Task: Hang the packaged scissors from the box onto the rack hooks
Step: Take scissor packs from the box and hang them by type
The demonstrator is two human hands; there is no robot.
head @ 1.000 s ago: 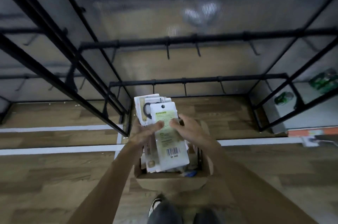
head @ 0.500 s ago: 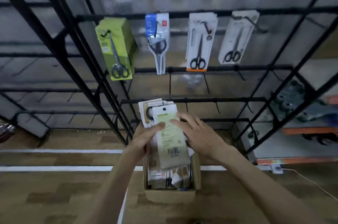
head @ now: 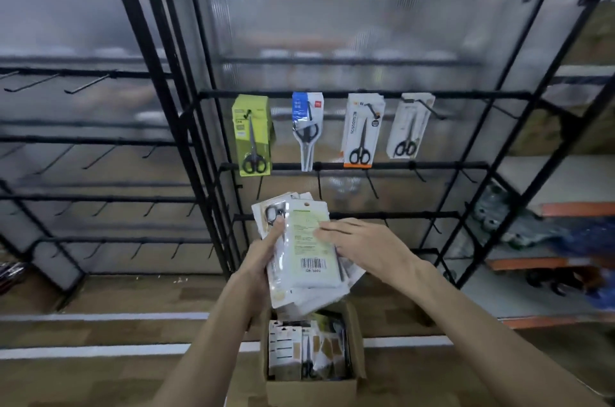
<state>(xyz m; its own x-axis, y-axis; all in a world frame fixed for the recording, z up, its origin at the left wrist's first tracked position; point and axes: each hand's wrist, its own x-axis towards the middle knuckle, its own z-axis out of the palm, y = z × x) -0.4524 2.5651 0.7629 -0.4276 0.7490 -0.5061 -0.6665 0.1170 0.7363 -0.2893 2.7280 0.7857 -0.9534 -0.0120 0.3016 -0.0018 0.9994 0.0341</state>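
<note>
The stack of packaged scissors (head: 309,250) is held in the air just above the box (head: 309,390), at 6 o'clock from the view's centre. The top pack (head: 307,240) shows its back: a white card with a pale green printed panel, a barcode near the lower edge and a hang hole at the top. Behind it, at 11 o'clock, black scissor handles show through clear plastic. The number of packs in the stack cannot be told. The left hand (head: 263,257) grips the stack's left edge, thumb pressed across the front. The right hand (head: 362,247) rests on the top pack's right edge, fingers straight and close together, clamped on nothing. One brown carton box stands on the floor and holds more upright packs, too crowded to count. On the rack (head: 332,95), at 12 o'clock from the stack, four packs hang in one row: one lime green (head: 253,135), one blue and white (head: 307,127), one white with an orange foot (head: 362,130), one plain white (head: 410,125). Hooks (head: 371,185) project from the bar below them.
</note>
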